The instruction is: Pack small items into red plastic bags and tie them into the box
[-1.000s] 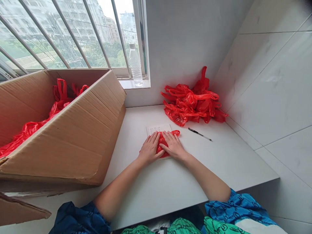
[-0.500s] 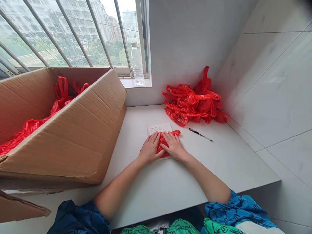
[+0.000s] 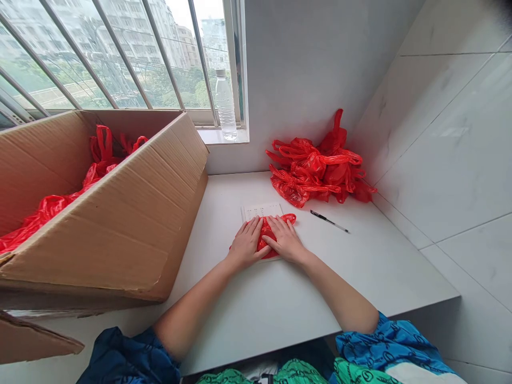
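Note:
My left hand and my right hand lie flat side by side, pressing on a folded red plastic bag. The bag rests on a white sheet of paper with printed lines, covering its lower part. A black-and-silver pen lies on the counter to the right of my right hand, not touching it. Farther back, against the wall, sits a heap of crumpled red plastic bags.
A large open cardboard box fills the left side, with red plastic bags inside. A plastic water bottle stands on the barred window's sill. Tiled walls bound the white counter on the right.
The view has shifted slightly. My hands stay pressed on the red bag, and nothing on the counter has visibly moved.

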{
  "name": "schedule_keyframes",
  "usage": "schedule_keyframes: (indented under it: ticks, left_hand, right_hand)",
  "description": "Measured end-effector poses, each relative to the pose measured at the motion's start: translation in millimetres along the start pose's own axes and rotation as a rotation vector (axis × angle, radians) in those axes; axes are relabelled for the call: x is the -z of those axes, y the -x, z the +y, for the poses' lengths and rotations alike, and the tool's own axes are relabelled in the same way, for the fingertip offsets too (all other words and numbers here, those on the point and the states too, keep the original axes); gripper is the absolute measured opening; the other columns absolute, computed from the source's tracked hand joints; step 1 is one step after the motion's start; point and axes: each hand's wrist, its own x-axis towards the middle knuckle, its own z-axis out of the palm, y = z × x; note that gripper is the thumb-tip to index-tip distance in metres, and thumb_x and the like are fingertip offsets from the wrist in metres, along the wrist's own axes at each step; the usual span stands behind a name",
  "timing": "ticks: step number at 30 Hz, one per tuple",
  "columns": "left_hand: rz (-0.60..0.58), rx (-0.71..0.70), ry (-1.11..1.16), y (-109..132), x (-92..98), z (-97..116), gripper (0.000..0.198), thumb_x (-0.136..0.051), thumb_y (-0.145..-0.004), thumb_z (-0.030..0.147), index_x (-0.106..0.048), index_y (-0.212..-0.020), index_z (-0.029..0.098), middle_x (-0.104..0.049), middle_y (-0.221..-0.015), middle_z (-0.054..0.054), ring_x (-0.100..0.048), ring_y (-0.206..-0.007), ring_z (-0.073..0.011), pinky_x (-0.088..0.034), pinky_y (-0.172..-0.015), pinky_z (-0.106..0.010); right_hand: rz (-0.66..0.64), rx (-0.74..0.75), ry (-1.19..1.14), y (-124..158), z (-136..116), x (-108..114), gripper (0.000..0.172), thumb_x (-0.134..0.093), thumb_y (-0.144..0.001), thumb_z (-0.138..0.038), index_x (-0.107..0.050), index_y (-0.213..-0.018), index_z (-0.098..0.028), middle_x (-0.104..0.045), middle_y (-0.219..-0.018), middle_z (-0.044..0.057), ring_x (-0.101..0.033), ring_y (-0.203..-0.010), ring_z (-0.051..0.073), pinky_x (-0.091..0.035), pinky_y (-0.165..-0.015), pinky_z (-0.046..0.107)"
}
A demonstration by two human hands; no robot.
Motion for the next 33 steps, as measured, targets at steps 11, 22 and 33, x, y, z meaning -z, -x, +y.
schedule_keyframes:
  ticks: [11,22,33]
  left_hand:
    - [0.0,0.001,0.015,0.0,-0.7,-0.9,0.077,-0.047,-0.093,0.053,-0.026,-0.155,0.012,-0.029,-0.16,-0.015,-0.024,-0.15,-0.0291,-0.021,-0.124,-0.049]
    - [-0.026,0.028,0.096,1.4,4.0,-0.2,0.077,-0.052,-0.091,0.055,-0.031,-0.153,0.015,-0.031,-0.159,-0.015,-0.026,-0.149,-0.0303,-0.02,-0.124,-0.05]
    - [0.067,0.154,0.033,-16.7,47.5,26.5,0.042,-0.054,-0.092,0.055,-0.062,-0.12,0.025,-0.065,-0.111,-0.008,-0.062,-0.104,-0.0264,-0.053,-0.082,-0.036]
  right_hand:
    - [-0.007,-0.001,0.021,-1.0,0.9,-0.8,0.072,-0.025,-0.1,-0.062,-0.021,-0.158,-0.02,-0.021,-0.164,0.002,-0.01,-0.153,0.023,-0.006,-0.124,0.048]
    - [-0.024,0.023,-0.076,-0.5,3.9,0.5,0.072,-0.03,-0.098,-0.063,-0.024,-0.157,-0.022,-0.024,-0.164,0.003,-0.01,-0.153,0.024,-0.004,-0.124,0.049]
    - [0.474,0.022,-0.498,5.4,36.9,42.2,0.045,-0.044,-0.095,-0.054,-0.069,-0.115,-0.021,-0.071,-0.117,0.009,-0.064,-0.11,0.025,-0.048,-0.098,0.039]
